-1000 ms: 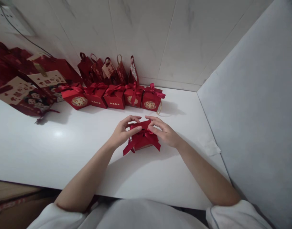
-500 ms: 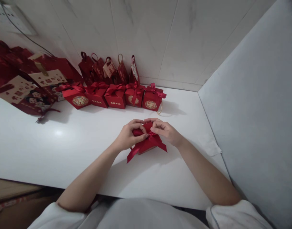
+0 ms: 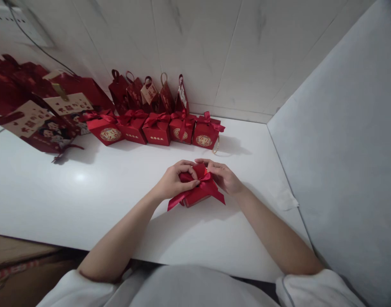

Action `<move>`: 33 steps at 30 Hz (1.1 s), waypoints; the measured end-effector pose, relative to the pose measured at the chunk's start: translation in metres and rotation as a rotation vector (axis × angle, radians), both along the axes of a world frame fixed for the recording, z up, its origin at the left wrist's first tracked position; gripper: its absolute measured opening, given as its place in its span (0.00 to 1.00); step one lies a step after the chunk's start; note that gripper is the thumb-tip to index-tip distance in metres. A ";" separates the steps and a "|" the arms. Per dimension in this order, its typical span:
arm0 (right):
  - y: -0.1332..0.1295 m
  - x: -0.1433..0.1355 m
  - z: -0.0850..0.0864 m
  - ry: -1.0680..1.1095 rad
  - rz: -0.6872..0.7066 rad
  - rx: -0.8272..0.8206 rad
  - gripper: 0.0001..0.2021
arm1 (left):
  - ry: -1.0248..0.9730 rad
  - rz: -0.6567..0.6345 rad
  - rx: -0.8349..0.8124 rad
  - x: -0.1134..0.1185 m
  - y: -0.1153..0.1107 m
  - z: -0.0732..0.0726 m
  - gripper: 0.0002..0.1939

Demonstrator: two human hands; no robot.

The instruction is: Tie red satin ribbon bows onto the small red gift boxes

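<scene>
A small red gift box stands on the white table, with a shiny red ribbon tied in a bow across its top. Two ribbon tails spread out toward me, one to each side. My left hand pinches the ribbon near the knot between thumb and forefinger, its other fingers reaching behind the box. On the opposite side, my right hand has its fingers curled round the bow's right loop. Its thumb is mostly hidden.
Behind the hands stands a row of red gift boxes with bows. Several small handled boxes line the wall. Larger red gift bags are at the left. A whitish panel borders the table on the right.
My right hand has shifted slightly right and turned, its pinch moving off the knot toward the loop. The left ribbon tail sits a little higher. My left hand keeps its pinch.
</scene>
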State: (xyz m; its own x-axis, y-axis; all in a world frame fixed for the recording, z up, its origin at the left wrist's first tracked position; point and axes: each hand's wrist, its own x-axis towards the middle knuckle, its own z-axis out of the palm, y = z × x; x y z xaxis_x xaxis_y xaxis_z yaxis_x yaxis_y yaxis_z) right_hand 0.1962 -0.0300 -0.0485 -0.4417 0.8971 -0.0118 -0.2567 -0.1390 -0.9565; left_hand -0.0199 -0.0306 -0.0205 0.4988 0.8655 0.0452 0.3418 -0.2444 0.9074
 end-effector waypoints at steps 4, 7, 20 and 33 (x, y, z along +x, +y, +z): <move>0.003 0.012 0.009 -0.235 0.055 0.193 0.17 | 0.002 -0.022 0.013 0.000 -0.001 0.000 0.08; 0.002 0.014 0.014 -0.270 0.070 0.230 0.16 | -0.035 -0.037 0.002 -0.001 -0.001 0.002 0.11; -0.007 0.021 0.042 -0.554 0.101 0.369 0.13 | 0.031 -0.192 0.025 -0.039 0.015 0.019 0.09; -0.008 0.023 0.048 -0.554 0.150 0.313 0.16 | -0.059 -0.342 -0.052 -0.029 0.012 0.018 0.12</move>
State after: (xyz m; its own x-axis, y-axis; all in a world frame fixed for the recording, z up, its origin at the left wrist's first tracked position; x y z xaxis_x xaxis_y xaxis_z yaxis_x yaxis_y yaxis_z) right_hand 0.2189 -0.0384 -0.0008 -0.5659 0.8242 -0.0217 0.2866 0.1719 -0.9425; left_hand -0.0490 -0.0189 -0.0023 0.7579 0.6509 0.0433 0.1946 -0.2890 0.9373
